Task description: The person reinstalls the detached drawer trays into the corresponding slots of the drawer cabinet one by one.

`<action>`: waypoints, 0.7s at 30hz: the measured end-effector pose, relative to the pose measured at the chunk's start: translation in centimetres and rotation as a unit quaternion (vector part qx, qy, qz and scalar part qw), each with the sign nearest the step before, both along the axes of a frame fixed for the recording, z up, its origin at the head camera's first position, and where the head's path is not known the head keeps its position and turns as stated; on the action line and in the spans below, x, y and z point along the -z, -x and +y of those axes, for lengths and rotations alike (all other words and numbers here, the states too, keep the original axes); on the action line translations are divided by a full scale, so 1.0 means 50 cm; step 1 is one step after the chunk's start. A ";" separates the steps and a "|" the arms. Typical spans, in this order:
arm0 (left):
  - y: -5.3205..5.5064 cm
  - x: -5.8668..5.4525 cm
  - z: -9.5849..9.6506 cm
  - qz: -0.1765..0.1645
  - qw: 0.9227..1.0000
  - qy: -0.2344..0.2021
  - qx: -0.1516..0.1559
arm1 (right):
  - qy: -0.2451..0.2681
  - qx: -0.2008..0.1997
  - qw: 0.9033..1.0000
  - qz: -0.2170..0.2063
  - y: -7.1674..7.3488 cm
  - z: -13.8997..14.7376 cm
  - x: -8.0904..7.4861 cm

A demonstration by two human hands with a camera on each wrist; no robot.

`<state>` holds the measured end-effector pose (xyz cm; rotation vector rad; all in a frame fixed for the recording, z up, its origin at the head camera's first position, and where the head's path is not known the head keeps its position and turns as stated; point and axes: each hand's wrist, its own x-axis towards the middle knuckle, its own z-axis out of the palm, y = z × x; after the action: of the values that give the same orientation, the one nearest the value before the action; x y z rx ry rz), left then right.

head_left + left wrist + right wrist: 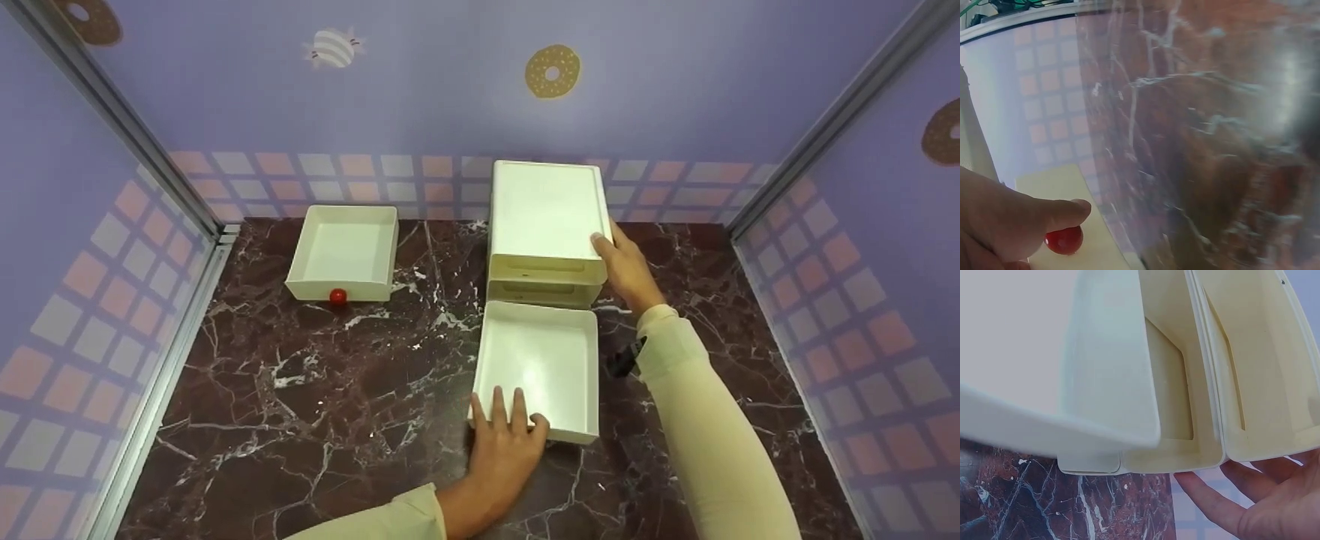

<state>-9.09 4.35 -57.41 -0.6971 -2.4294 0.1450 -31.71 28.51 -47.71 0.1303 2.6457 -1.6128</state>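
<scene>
A white drawer cabinet (547, 210) stands against the back wall, two empty slots showing in its front. My right hand (630, 270) holds its right side, thumb over the top edge; in the right wrist view the fingers (1213, 500) lie along the side wall. A white drawer (540, 367) juts toward me from the cabinet's lower front. My left hand (506, 450) grips its front wall, fingertips over the rim inside. In the left wrist view, the thumb rests against the outer front beside a red round knob (1065, 241).
A second white drawer (351, 240) with a red knob (338, 297) sits at the back left on the dark marbled tabletop (360, 390). Patterned purple panels (435, 90) enclose the back and both sides.
</scene>
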 end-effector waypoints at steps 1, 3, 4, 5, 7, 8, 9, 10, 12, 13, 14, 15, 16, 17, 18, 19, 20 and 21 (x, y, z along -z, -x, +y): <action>0.003 -0.002 0.007 0.014 1.000 -0.010 0.002 | -0.003 0.001 1.000 0.001 0.000 0.000 0.000; 0.010 -0.003 0.017 0.039 0.999 -0.026 0.006 | -0.009 0.001 1.000 0.004 0.001 -0.001 -0.001; 0.015 -0.004 0.021 0.050 0.998 -0.034 0.007 | -0.010 0.000 1.000 0.005 0.001 0.000 -0.002; 0.020 -0.007 0.025 0.057 0.998 -0.040 0.007 | -0.010 -0.001 1.000 0.006 0.001 0.001 -0.002; 0.031 -0.012 0.033 0.073 0.996 -0.050 0.001 | -0.009 -0.005 1.000 0.008 0.001 0.002 -0.003; 0.036 -0.014 0.037 0.077 0.996 -0.052 -0.002 | -0.008 -0.008 1.000 0.009 0.001 0.003 -0.003; 0.041 -0.015 0.041 0.080 0.995 -0.054 -0.005 | -0.006 -0.009 1.000 0.009 0.000 0.004 -0.003; 0.045 -0.018 0.045 0.081 0.995 -0.054 -0.009 | -0.004 -0.010 1.000 0.010 0.000 0.004 -0.003; 0.050 -0.021 0.054 0.083 0.995 -0.049 -0.014 | -0.005 -0.009 1.000 0.009 -0.001 0.003 -0.002; 0.052 -0.022 0.057 0.082 0.995 -0.046 -0.014 | -0.007 -0.007 1.000 0.009 -0.001 0.002 -0.002; 0.052 -0.022 0.061 0.080 0.996 -0.041 -0.014 | -0.009 -0.007 1.000 0.008 -0.001 0.002 -0.002; 0.053 -0.023 0.064 0.073 0.997 -0.037 -0.013 | -0.010 -0.007 1.000 0.007 -0.002 0.001 -0.002; 0.053 -0.024 0.066 0.067 0.997 -0.032 -0.013 | -0.010 -0.007 1.000 0.006 -0.003 0.000 -0.001; 0.052 -0.025 0.068 0.055 0.998 -0.026 -0.014 | -0.011 -0.007 1.000 0.006 -0.003 -0.001 -0.001; 0.052 -0.027 0.070 0.040 0.999 -0.020 -0.015 | -0.012 -0.008 1.000 0.005 -0.004 -0.002 -0.002; 0.052 -0.029 0.071 0.025 0.999 -0.014 -0.017 | -0.012 -0.008 1.000 0.005 -0.004 -0.002 -0.002; 0.052 -0.030 0.072 0.009 1.000 -0.007 -0.018 | -0.011 -0.008 1.000 0.004 -0.004 -0.002 -0.003; 0.052 -0.032 0.073 -0.005 1.000 -0.002 -0.019 | -0.010 -0.007 1.000 0.003 -0.004 -0.002 -0.003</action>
<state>-11.70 7.99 -55.82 -0.6517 -2.4534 0.1531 -31.50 28.43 -47.54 0.1063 2.6613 -1.5856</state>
